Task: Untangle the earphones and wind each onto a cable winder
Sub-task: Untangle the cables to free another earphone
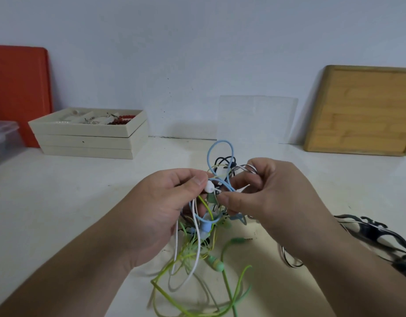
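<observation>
The left hand pinches a small white earbud while the right hand pinches thin cords beside it. Both lift a knotted bundle of blue, white, green and black earphone cables just above the white table. Loose green strands trail below. Untangling looks barely begun; nothing is wound, and no winder can be told apart. No writing is readable.

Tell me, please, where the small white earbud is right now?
In the head view, the white earbud sits centre frame, pinched by the left hand, beside the blue cable loop.
</observation>
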Motion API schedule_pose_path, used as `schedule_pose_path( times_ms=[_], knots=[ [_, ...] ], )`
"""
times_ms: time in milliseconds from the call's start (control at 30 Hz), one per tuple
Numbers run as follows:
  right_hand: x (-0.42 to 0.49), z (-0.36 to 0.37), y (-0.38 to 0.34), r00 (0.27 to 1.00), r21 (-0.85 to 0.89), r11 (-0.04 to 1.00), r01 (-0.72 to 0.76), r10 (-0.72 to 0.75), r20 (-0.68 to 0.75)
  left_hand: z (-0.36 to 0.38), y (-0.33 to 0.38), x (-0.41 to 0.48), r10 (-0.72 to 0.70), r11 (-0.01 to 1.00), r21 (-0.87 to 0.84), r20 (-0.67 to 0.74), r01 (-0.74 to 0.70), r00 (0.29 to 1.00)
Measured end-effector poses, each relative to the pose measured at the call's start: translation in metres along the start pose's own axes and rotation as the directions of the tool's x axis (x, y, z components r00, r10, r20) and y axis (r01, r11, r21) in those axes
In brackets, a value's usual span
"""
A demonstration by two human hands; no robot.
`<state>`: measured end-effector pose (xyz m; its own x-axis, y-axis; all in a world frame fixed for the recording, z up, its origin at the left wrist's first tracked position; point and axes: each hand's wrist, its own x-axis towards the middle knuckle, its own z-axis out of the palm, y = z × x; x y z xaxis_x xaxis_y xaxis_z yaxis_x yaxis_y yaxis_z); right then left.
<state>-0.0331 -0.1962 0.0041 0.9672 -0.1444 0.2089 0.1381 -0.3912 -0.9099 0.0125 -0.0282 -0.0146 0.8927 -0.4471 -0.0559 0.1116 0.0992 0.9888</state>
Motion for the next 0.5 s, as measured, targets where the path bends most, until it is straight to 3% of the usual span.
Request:
schedule_pose_path(
  times_ms=[233,400,500],
  knots=[
    [-0.0009,0.0031,0.0009,0.999,0.066,0.996,-0.054,0.053,0.01,0.0014,-0.004,0.0036,0.076,0.997,0.017,-0.043,-0.075,0.996],
    [-0.0005,0.002,0.0029,0.999,0.058,0.998,0.017,-0.015,-0.041,0.003,-0.0066,0.0048,0.071,0.996,0.051,-0.061,-0.068,0.996],
    [-0.0002,-0.0003,-0.0001,0.999,0.041,0.999,0.035,-0.036,0.01,0.0033,-0.0071,0.0043,0.051,0.998,0.04,-0.052,-0.049,0.997]
  ],
)
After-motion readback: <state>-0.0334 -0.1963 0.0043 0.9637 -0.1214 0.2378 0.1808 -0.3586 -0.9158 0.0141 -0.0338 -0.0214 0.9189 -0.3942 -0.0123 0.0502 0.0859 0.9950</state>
